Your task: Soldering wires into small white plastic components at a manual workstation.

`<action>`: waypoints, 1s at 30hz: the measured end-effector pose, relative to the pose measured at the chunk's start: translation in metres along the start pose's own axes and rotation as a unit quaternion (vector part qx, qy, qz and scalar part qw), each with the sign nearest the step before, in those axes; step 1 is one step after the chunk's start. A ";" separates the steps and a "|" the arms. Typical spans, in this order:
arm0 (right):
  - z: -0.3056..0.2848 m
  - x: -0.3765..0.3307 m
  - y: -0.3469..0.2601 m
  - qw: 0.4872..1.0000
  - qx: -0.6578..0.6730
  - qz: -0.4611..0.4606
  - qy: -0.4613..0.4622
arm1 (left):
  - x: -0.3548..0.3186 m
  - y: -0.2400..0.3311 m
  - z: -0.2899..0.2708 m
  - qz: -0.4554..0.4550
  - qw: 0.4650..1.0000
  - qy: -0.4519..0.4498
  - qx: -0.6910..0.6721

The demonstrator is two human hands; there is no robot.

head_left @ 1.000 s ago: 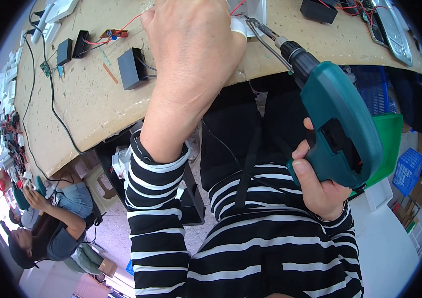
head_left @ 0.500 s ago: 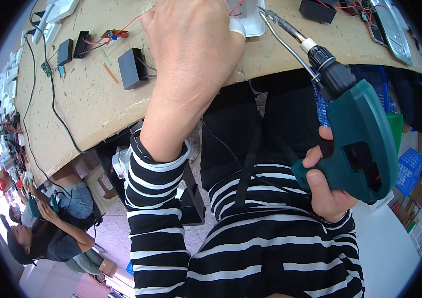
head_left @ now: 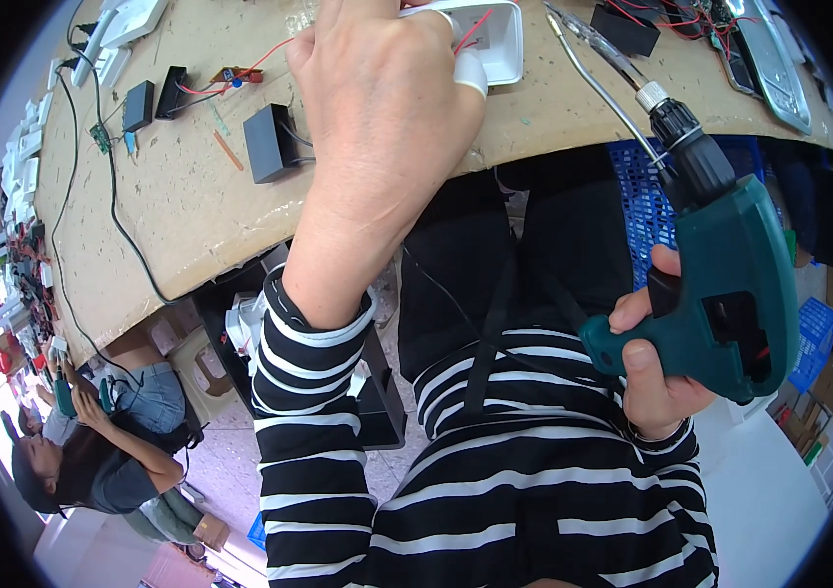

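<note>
My right hand (head_left: 666,387) is wrapped round the handle of a dark green soldering gun (head_left: 745,265), a finger by its black trigger. The gun has a metal tip and a thin bent feed tube, pointing up towards the table's near edge. At the top centre, my left hand (head_left: 387,88) is back upward over the table with its fingers curled. Their ends are hidden, and so is whatever they hold. A white cover sits on its thumb. Right beside this hand lies a white plastic housing (head_left: 504,73) with red wires in it.
Left on the worn table (head_left: 181,235) are a black box (head_left: 267,144) with wires, smaller black cases (head_left: 139,106), a small circuit board (head_left: 237,75) and black cables. Another black box (head_left: 625,29) and a clear tray (head_left: 774,73) lie right. A person (head_left: 93,451) works at left.
The soldering gun in my right hand has shifted to the right, its tip farther from the white housing. More of the housing shows beside my left hand, which keeps nearly the same pose.
</note>
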State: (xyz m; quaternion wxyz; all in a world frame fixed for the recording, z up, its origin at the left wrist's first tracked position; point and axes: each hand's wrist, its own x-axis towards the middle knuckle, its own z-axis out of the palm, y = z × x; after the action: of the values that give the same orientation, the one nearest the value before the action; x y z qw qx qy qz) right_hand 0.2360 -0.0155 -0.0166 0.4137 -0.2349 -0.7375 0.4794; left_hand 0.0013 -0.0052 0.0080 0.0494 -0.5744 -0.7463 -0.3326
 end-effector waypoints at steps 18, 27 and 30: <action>-0.006 0.003 0.003 0.999 -0.025 -0.004 -0.024 | -0.027 -0.029 0.012 0.151 0.973 0.054 0.165; -0.003 -0.001 0.005 1.000 -0.010 0.014 -0.010 | -0.023 -0.041 0.025 0.166 0.974 0.152 0.022; -0.003 -0.003 0.005 0.999 0.008 0.035 0.007 | -0.021 -0.044 0.024 0.195 0.966 0.154 0.066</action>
State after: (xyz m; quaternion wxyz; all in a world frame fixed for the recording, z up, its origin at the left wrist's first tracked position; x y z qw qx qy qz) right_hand 0.2400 -0.0138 -0.0214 0.4040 -0.2608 -0.7218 0.4977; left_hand -0.0235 -0.0146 -0.0398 0.2656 -0.6460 -0.6234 -0.3514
